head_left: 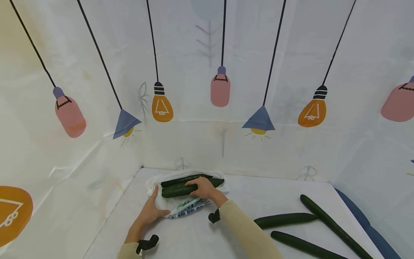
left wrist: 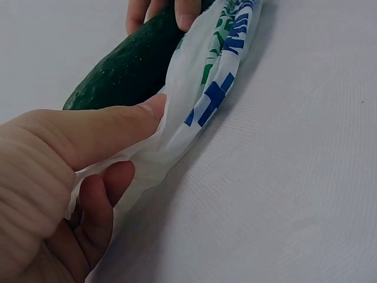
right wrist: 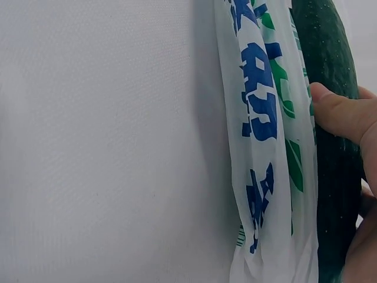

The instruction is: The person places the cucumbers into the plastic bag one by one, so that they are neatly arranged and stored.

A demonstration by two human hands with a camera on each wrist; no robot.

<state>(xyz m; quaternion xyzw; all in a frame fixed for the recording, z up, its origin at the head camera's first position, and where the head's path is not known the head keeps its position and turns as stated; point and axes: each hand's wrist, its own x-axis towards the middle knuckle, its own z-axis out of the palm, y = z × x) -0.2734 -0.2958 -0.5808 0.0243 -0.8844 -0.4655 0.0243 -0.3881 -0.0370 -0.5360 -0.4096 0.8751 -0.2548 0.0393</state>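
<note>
A white plastic bag [head_left: 191, 207] with blue and green print lies on the table, spread around two dark green cucumbers. My left hand [head_left: 149, 210] is at the bag's left end; in the left wrist view its thumb and curled fingers pinch the bag's film [left wrist: 150, 144]. Over the near cucumber [head_left: 173, 191] is my right hand [head_left: 205, 187], gripping it from above with thumb and fingers on either side. The far cucumber [head_left: 176, 181] lies alongside, behind it. In the right wrist view the thumb presses the held cucumber [right wrist: 336, 171] beside the bag's printed folds [right wrist: 259, 112].
Three more long cucumbers lie at the right of the white table [head_left: 194, 237]: one slanting [head_left: 333, 223], one nearly level [head_left: 288, 219], one at the front [head_left: 304, 244]. Behind the table hangs a pale sheet [head_left: 194, 144] printed with lamps. Something blue [head_left: 359, 212] borders the right edge.
</note>
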